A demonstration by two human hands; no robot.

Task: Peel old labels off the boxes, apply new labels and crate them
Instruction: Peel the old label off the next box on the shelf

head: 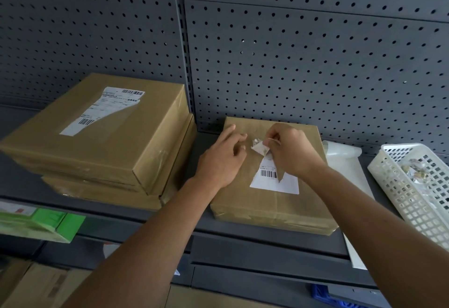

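Boxes sit along a dark shelf (145,215) backed by pegboard. At its left end two are stacked, the top box (109,152) bearing a partly torn label (97,113) and resting on the lower box (102,193). Near the middle, close to the front edge, lies a single box (243,201). The left hand (221,162) rests on its top, fingers loosely bent and grasping nothing. The right hand (291,154) pinches the lifted, crumpled upper part of the old label (274,184) between thumb and fingers, while the barcode part lies flat on the cardboard. Just right of this box a white sheet (347,169) hangs over the front edge. At the right end stands a white perforated basket (413,210) holding crumpled label scraps (413,171).
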